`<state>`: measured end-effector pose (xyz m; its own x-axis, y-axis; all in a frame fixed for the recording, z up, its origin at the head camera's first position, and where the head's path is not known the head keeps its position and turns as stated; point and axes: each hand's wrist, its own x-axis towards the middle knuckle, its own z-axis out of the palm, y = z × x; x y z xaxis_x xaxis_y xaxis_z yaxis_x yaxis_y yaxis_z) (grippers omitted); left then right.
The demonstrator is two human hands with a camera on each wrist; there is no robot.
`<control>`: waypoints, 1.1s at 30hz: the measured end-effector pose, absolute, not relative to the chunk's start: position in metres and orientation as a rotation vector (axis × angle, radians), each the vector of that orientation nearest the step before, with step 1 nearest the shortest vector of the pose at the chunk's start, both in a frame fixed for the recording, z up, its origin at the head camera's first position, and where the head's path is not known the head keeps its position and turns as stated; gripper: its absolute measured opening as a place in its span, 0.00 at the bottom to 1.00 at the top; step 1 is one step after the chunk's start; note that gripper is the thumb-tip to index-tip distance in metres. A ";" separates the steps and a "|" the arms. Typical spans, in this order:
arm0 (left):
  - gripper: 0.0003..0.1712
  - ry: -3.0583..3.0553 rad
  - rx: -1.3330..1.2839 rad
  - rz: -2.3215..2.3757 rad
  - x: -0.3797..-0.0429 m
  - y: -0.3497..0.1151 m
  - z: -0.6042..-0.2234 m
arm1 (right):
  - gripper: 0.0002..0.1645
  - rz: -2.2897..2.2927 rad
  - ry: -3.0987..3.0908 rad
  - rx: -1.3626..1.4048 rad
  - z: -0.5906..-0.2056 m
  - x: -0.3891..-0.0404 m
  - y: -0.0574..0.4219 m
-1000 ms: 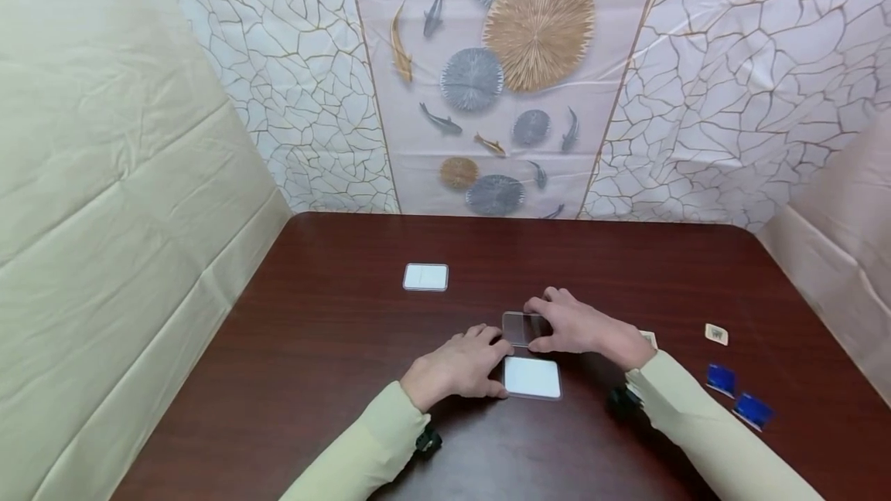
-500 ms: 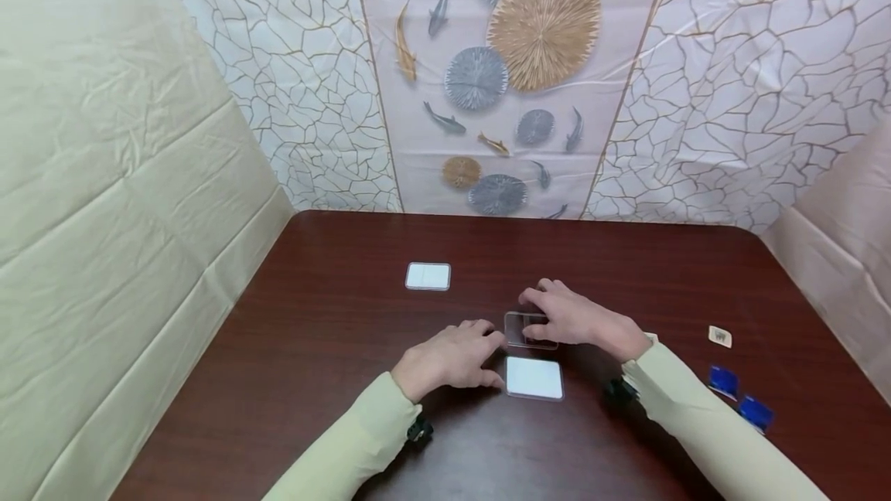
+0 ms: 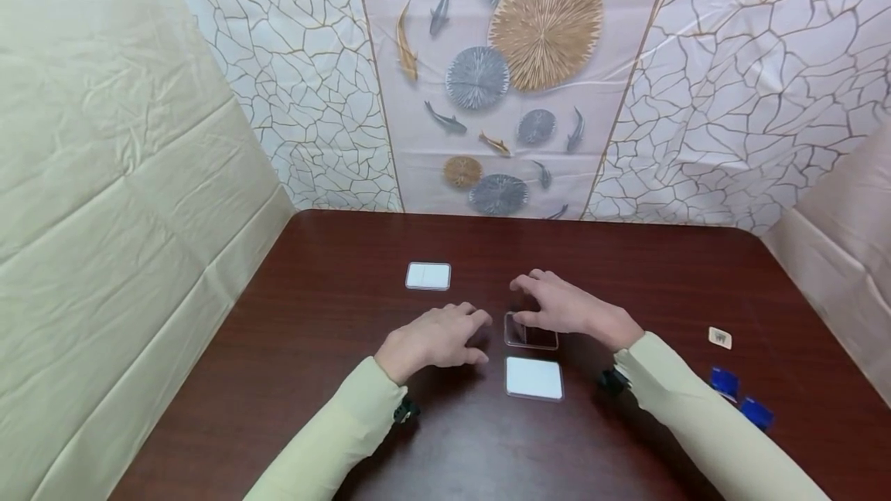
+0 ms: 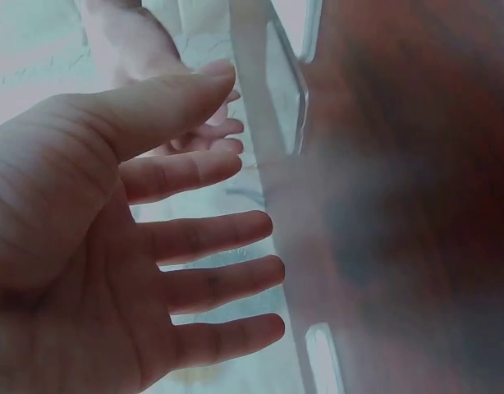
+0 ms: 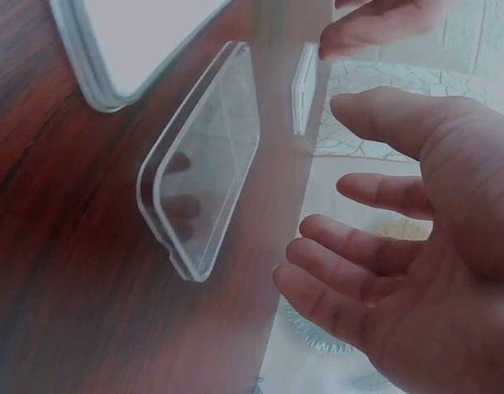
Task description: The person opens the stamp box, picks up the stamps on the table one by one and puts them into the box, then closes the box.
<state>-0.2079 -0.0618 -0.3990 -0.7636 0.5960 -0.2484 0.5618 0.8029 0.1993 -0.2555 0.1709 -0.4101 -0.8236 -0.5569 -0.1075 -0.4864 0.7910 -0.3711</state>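
A clear, flat plastic case (image 3: 537,339) with rounded corners lies on the dark wooden table; in the right wrist view the clear case (image 5: 207,168) shows reflections of fingers. My right hand (image 3: 567,306) hovers over its far left part, fingers relaxed and holding nothing. To its left is my left hand (image 3: 433,340), also holding nothing; in the left wrist view the fingers (image 4: 211,238) are spread and apart from everything. Nearer to me, just in front of the clear case, lies a similar case with a white face (image 3: 534,378).
A third case with a white face (image 3: 428,276) lies farther back, left of the middle. On the right are a small cream square with a dark print (image 3: 720,338) and two blue packets (image 3: 725,383). Patterned cloth (image 3: 487,83) stands behind the table.
My left hand has drawn away to the left and back from the cases. My right hand has let go of the clear case and lifted off it, moving slightly left and away.
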 end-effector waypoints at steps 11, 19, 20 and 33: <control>0.33 2.713 0.814 0.269 -0.226 -0.082 -0.381 | 0.32 -0.555 2.753 -0.838 -0.409 -0.263 0.152; 0.34 2.718 0.753 0.336 -0.236 -0.093 -0.373 | 0.32 -0.576 2.743 -0.867 -0.412 -0.272 0.141; 0.33 2.719 0.746 0.339 -0.237 -0.094 -0.373 | 0.32 -0.576 2.744 -0.872 -0.412 -0.274 0.140; 0.30 2.754 0.683 0.436 -0.256 -0.112 -0.381 | 0.33 -0.626 2.729 -0.850 -0.413 -0.290 0.121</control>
<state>-0.2565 -0.1115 -0.3810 -0.8526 0.4885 -0.1857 0.4074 0.8438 0.3493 -0.2905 0.1213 -0.4133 -0.8101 -0.5812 -0.0768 -0.4896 0.7428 -0.4567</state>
